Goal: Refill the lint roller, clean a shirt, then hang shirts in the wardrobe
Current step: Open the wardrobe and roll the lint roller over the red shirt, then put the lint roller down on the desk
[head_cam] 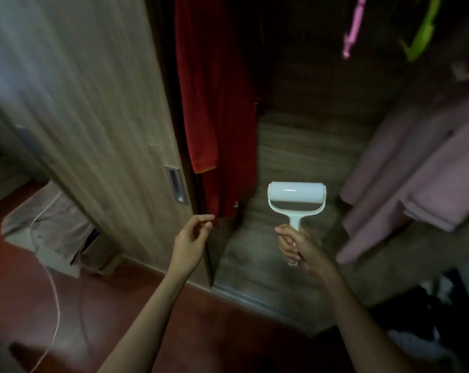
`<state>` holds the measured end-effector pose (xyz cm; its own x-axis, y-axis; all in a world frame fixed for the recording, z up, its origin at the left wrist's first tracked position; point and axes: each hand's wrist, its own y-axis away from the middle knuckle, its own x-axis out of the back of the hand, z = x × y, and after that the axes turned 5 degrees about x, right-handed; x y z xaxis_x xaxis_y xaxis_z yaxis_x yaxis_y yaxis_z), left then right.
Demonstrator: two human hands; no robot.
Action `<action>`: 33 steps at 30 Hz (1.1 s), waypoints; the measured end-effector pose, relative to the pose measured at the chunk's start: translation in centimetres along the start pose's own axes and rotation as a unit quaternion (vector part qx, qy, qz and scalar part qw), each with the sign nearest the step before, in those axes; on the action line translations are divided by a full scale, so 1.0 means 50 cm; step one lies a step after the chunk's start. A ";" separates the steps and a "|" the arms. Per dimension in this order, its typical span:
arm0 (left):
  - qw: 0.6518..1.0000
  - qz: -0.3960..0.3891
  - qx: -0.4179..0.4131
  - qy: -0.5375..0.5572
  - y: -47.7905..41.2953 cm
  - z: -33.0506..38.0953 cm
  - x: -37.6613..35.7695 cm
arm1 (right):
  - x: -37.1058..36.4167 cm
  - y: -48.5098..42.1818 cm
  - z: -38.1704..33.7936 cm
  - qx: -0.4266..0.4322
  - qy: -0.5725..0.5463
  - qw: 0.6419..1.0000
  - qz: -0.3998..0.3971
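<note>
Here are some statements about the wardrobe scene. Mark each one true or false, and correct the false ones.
1. The right hand holds the lint roller by its handle. True.
2. The roller head points down toward the floor. False: it points up, above the hand.
3. The left hand is at the lower edge of the red shirt. True.
4. The red shirt lies folded on the floor. False: it hangs inside the wardrobe, beside the sliding door.
5. The lint roller is black. False: it is white.
</note>
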<state>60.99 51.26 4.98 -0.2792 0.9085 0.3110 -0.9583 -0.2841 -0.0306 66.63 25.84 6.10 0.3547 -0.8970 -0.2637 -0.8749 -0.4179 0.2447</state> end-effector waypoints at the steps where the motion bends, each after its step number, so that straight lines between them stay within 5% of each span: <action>1: 1.000 -0.002 -0.003 -0.004 0.008 -0.003 -0.005 | 0.003 0.020 0.009 -0.003 -0.002 1.000 0.012; 11: 0.945 -0.323 -0.041 -0.017 0.261 -0.025 -0.172 | -0.037 0.533 0.242 0.049 -0.133 0.937 0.319; 21: 0.807 -0.579 -0.117 -0.024 0.666 0.066 -0.412 | -0.036 1.022 0.405 0.129 -0.205 0.826 0.508; 27: 0.741 -0.658 -0.130 -0.042 0.951 0.094 -0.545 | -0.012 1.297 0.507 0.116 -0.245 0.760 0.590; 33: 0.720 -0.665 -0.176 -0.089 1.169 0.064 -0.662 | 0.035 1.488 0.590 0.043 -0.281 0.725 0.628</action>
<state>14.39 3.62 -4.05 0.8816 0.2428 0.4048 -0.3363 0.9249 0.1775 -7.56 -2.58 -3.67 -0.9079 -0.3519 -0.2278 -0.4175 0.7089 0.5685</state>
